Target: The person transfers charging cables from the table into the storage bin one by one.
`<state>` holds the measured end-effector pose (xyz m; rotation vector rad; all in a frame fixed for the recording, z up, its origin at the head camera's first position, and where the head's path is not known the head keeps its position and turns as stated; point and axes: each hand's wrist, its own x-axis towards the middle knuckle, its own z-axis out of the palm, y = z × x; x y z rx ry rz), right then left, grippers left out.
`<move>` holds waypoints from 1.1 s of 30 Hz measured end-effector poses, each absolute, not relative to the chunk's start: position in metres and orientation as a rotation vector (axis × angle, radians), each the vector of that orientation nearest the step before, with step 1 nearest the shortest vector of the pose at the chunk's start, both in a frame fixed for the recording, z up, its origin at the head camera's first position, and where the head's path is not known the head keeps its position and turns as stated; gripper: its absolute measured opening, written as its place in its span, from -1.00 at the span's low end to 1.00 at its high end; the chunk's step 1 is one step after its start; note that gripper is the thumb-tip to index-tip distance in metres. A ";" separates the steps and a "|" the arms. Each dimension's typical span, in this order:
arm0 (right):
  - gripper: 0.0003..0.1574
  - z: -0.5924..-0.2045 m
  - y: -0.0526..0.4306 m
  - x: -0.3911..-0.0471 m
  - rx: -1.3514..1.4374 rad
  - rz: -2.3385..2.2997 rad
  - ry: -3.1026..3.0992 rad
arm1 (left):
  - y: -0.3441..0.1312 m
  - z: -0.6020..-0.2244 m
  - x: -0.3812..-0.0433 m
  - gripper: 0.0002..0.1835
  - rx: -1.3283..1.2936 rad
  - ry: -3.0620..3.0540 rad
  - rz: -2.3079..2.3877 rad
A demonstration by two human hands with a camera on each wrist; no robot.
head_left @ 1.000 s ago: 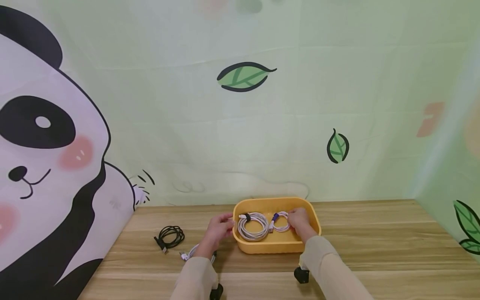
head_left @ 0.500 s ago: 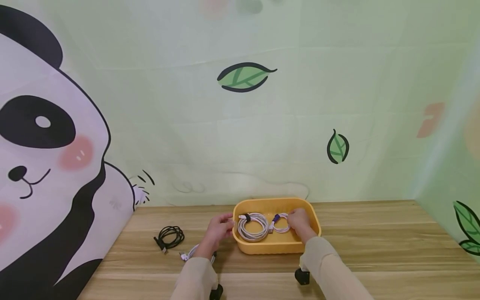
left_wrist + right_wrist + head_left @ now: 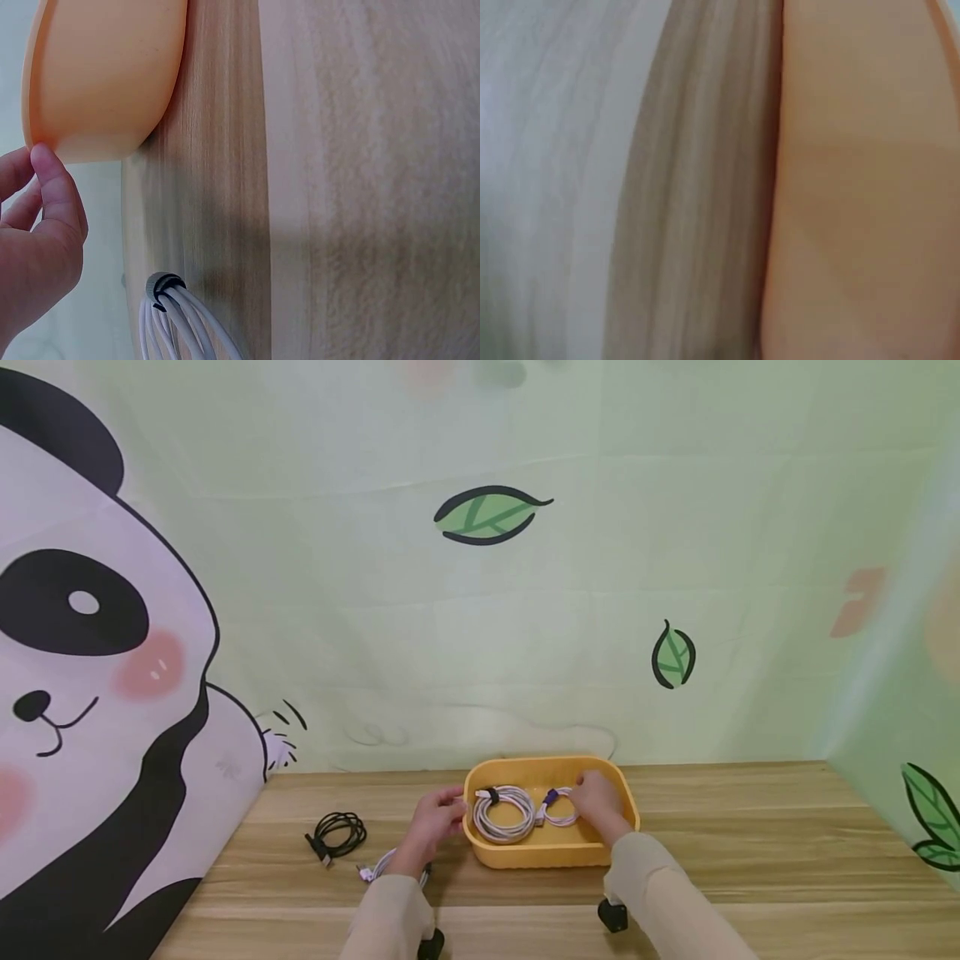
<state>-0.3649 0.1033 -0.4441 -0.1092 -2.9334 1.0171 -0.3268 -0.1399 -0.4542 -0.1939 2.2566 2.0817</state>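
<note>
Wooden table (image 3: 750, 843), left fingers (image 3: 15, 171) pinching yellow basket (image 3: 540, 857), small white cable (image 3: 560, 822) inside touching right fingers (image 3: 588, 787), grip unclear

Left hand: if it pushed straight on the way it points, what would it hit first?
The left hand would most likely meet the yellow tray first; in the left wrist view they seem to touch.

R hand (image 3: 597, 802) hides own fingertips + part of small white cable coil (image 3: 561, 822) next to them; can't tell grip. In L wrist view, L hand (image 3: 41, 251) cropped at left edge, yellow bin (image 3: 112, 82) cropped above fingers, strapped white cable (image 3: 184, 322) cropped below. R wrist view blurry.
</note>
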 end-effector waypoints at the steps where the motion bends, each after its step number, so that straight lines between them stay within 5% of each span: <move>1: -0.73 -0.443 0.104 -0.365 -0.094 1.017 -2.928 | -0.140 -0.454 -0.326 -0.60 -0.195 2.256 2.083; 10: -0.58 -0.429 0.110 -0.365 0.016 0.996 -2.903 | -0.140 -0.452 -0.325 -0.60 -0.210 2.260 2.077; 33: -0.66 -0.403 0.127 -0.368 0.001 1.037 -2.848 | -0.139 -0.453 -0.327 -0.60 -0.226 2.258 2.073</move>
